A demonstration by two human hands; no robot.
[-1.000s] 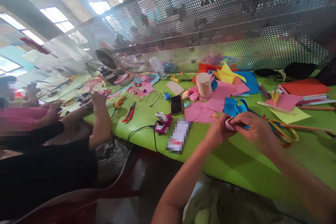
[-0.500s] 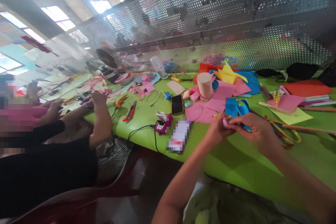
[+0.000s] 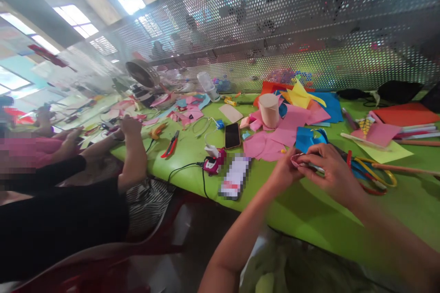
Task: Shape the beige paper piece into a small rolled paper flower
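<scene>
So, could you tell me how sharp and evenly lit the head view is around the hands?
Head view: the left hand and right hand pinching the small pink paper piece are slightly motion-blurred; the green table is brightly lit with soft shadows under the arms; the windows blow out; wide-angle distortion bends the edges.
</scene>
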